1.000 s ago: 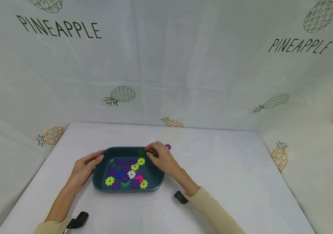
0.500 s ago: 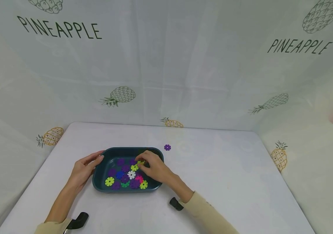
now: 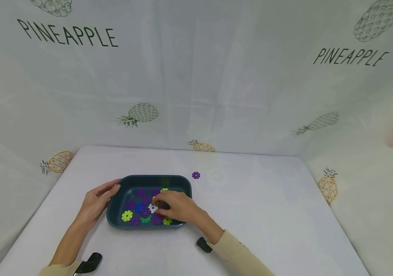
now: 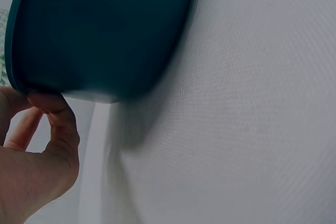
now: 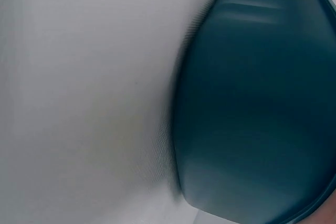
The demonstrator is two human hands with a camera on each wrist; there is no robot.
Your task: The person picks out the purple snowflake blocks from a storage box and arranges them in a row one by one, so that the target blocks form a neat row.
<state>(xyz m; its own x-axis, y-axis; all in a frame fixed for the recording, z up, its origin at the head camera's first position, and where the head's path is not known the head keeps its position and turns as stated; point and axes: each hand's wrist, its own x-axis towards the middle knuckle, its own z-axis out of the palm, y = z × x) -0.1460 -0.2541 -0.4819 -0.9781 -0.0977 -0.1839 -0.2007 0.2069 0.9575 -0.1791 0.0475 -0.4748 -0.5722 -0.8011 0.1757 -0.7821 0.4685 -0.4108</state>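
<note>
My left hand point(image 3: 94, 205) grips the left end of a dark teal tray point(image 3: 113, 220), its thumb at the rim; the left wrist view shows the tray's outer wall point(image 4: 100, 35) with the thumb point(image 4: 55, 108) against its edge. Inside the tray lie several flat, notched flower-shaped plastic discs: purple, yellow, blue, green and a white disc point(image 3: 153, 208). My right hand point(image 3: 179, 207) reaches over the right rim, thumb and fingertips apart around the white disc. Whether they touch it is hard to see. The hand covers some discs.
One purple disc point(image 3: 196, 175) lies on the white table point(image 3: 268, 214) behind the tray's right corner. A pineapple-print curtain point(image 3: 217, 76) hangs behind and at both sides. Black wrist mounts point(image 3: 204, 244) stick out near each sleeve.
My right hand has moved from the tray's far right corner, over the yellow discs, towards the front left to the white disc. The left hand has kept its grip on the tray.
</note>
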